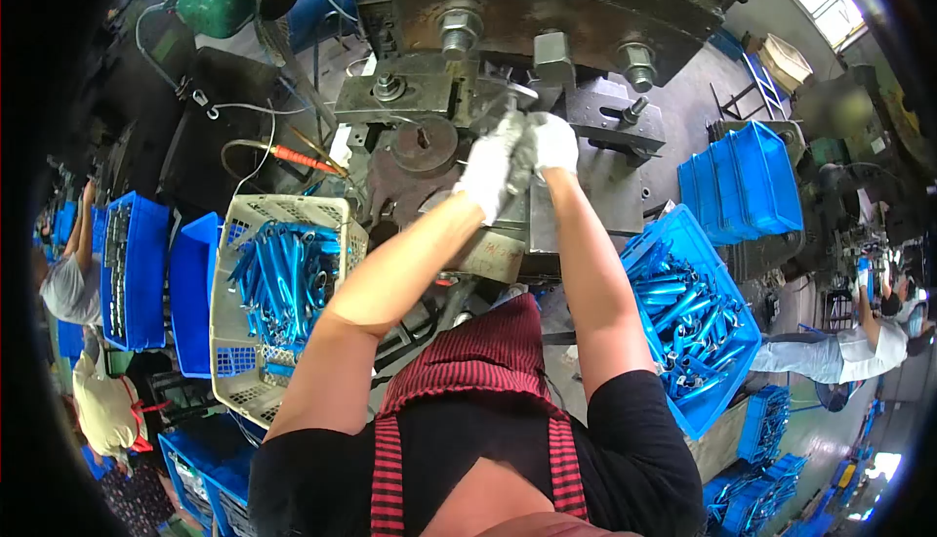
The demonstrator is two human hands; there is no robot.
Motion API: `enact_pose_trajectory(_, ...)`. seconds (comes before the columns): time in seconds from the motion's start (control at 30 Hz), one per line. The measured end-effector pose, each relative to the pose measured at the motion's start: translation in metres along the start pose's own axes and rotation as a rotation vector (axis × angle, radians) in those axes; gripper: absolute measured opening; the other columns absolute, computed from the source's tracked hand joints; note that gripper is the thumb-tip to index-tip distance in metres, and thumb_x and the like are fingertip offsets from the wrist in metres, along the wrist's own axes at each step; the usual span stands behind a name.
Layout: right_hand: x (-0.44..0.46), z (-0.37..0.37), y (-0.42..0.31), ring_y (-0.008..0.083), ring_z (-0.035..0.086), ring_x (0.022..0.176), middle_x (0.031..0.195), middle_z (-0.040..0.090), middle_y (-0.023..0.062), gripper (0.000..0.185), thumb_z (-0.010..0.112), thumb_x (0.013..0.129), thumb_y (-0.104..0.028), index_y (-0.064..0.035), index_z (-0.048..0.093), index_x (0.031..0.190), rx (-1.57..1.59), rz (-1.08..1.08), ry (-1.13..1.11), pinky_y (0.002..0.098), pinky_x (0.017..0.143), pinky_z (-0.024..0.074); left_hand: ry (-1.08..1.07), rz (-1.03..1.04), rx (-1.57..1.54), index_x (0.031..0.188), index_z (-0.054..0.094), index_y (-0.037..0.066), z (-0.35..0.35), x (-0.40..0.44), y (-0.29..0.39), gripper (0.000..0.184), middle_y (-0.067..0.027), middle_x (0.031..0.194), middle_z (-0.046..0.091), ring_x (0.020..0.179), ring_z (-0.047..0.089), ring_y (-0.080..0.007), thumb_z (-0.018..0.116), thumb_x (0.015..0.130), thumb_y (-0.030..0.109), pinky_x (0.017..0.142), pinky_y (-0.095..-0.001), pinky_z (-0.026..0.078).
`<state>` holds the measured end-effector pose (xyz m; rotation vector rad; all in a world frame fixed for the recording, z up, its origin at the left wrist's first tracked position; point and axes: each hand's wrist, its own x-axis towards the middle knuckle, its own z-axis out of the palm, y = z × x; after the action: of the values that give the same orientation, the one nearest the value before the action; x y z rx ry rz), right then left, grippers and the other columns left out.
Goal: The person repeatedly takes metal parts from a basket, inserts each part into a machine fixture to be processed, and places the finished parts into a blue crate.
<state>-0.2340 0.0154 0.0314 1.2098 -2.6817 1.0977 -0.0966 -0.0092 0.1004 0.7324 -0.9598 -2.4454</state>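
The left hand [491,168] and right hand [553,146], both gloved, meet with fingers partly curled beside a metal piece [521,94] under the press [547,12]; I cannot tell whether they grip it. Blue parts fill a pale basket [289,207] left of the hands and a blue crate [724,288] to their right.
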Motion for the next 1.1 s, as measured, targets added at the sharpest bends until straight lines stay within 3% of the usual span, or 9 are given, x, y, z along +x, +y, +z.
enact_pose_trajectory(0.17, -0.063, -0.050, 0.052, 0.0323, 0.059, 0.078, 0.082, 0.062, 0.0158, 0.028, 0.050, 0.083, -0.031, -0.0069, 0.065, 0.083, 0.432, 0.320, 0.015, 0.0389, 0.071, 0.0455, 0.099, -0.127, 0.106, 0.074, 0.052, 0.017, 0.030, 0.032, -0.075, 0.027, 0.0060, 0.055, 0.045, 0.042, 0.039, -0.0053, 0.048, 0.088, 0.041, 0.037, -0.0200, 0.031)
enact_pose_trajectory(0.33, -0.177, -0.156, 0.113, 0.0326, 0.057, 0.087, 0.090, 0.061, 0.0168, 0.034, 0.046, 0.083, -0.034, -0.0044, 0.063, 0.089, -0.115, 0.306, -0.024, 0.0392, 0.078, 0.0436, 0.104, -0.142, 0.038, 0.075, 0.050, 0.017, 0.023, 0.043, -0.106, 0.041, 0.0046, 0.056, 0.044, 0.043, 0.040, -0.0085, 0.038, 0.087, 0.054, 0.036, -0.0236, 0.030)
enact_pose_trajectory(0.6, -0.330, -0.331, 0.266, 0.0305, 0.061, 0.086, 0.090, 0.063, 0.0162, 0.031, 0.046, 0.081, -0.029, -0.0049, 0.066, 0.084, -0.963, 1.008, -0.164, 0.0416, 0.071, 0.0472, 0.155, -0.139, 0.087, 0.075, 0.048, 0.016, 0.025, 0.037, -0.103, 0.042, 0.0040, 0.054, 0.043, 0.039, 0.036, -0.0087, 0.043, 0.083, 0.057, 0.035, -0.0238, 0.026)
enact_pose_trajectory(0.77, -0.388, -0.291, 0.387, 0.0256, 0.058, 0.100, 0.105, 0.060, 0.0149, 0.051, 0.052, 0.076, -0.049, -0.0046, 0.063, 0.100, -0.302, 1.662, 0.120, 0.0366, 0.082, 0.0459, 0.192, -0.139, 0.106, 0.076, 0.048, 0.017, 0.029, 0.036, -0.103, 0.041, 0.0044, 0.055, 0.043, 0.039, 0.036, -0.0087, 0.045, 0.082, 0.058, 0.035, -0.0228, 0.026)
enact_pose_trajectory(0.83, -0.335, -0.278, 0.291, 0.0274, 0.055, 0.104, 0.111, 0.057, 0.0157, 0.050, 0.065, 0.067, -0.042, -0.0051, 0.062, 0.102, -0.442, 1.680, 0.332, 0.0368, 0.085, 0.0445, 0.176, -0.127, 0.098, 0.077, 0.048, 0.017, 0.023, 0.043, -0.108, 0.041, 0.0045, 0.055, 0.044, 0.039, 0.036, -0.0086, 0.046, 0.082, 0.058, 0.036, -0.0225, 0.026)
enact_pose_trajectory(0.9, -0.383, -0.264, 0.420, 0.0280, 0.059, 0.095, 0.106, 0.060, 0.0151, 0.050, 0.068, 0.064, -0.036, -0.0026, 0.062, 0.101, -0.080, 1.689, 0.397, 0.0379, 0.081, 0.0454, 0.171, -0.135, 0.095, 0.078, 0.048, 0.017, 0.026, 0.041, -0.106, 0.040, 0.0045, 0.056, 0.044, 0.041, 0.036, -0.0084, 0.045, 0.083, 0.056, 0.036, -0.0218, 0.026)
enact_pose_trajectory(0.93, -0.372, -0.265, 0.403, 0.0287, 0.060, 0.082, 0.097, 0.062, 0.0131, 0.051, 0.067, 0.064, -0.033, 0.0015, 0.061, 0.101, 0.188, 1.654, 0.504, 0.0366, 0.076, 0.0459, 0.169, -0.140, 0.086, 0.078, 0.048, 0.017, 0.026, 0.042, -0.107, 0.040, 0.0044, 0.057, 0.044, 0.041, 0.036, -0.0083, 0.045, 0.083, 0.056, 0.036, -0.0217, 0.026)
enact_pose_trajectory(0.97, -0.366, -0.261, 0.404, 0.0208, 0.047, 0.048, 0.066, 0.056, 0.0071, 0.020, 0.061, 0.071, -0.028, -0.0089, 0.056, 0.066, 0.464, 1.608, 0.641, 0.0307, 0.046, 0.0386, 0.172, -0.145, 0.073, 0.079, 0.048, 0.016, 0.024, 0.043, -0.107, 0.039, 0.0044, 0.057, 0.044, 0.041, 0.036, -0.0082, 0.045, 0.083, 0.055, 0.036, -0.0215, 0.025)
enact_pose_trajectory(1.1, -0.332, -0.303, 0.318, 0.0076, 0.028, 0.032, 0.052, 0.041, -0.0030, 0.017, 0.056, 0.075, -0.018, -0.0160, 0.044, 0.063, 1.075, 1.314, 0.546, 0.0217, 0.030, 0.0216, 0.056, -0.162, 0.015, 0.077, 0.049, 0.015, 0.019, 0.047, -0.106, 0.037, 0.0029, 0.056, 0.044, 0.041, 0.038, -0.0089, 0.042, 0.087, 0.050, 0.034, -0.0223, 0.028)
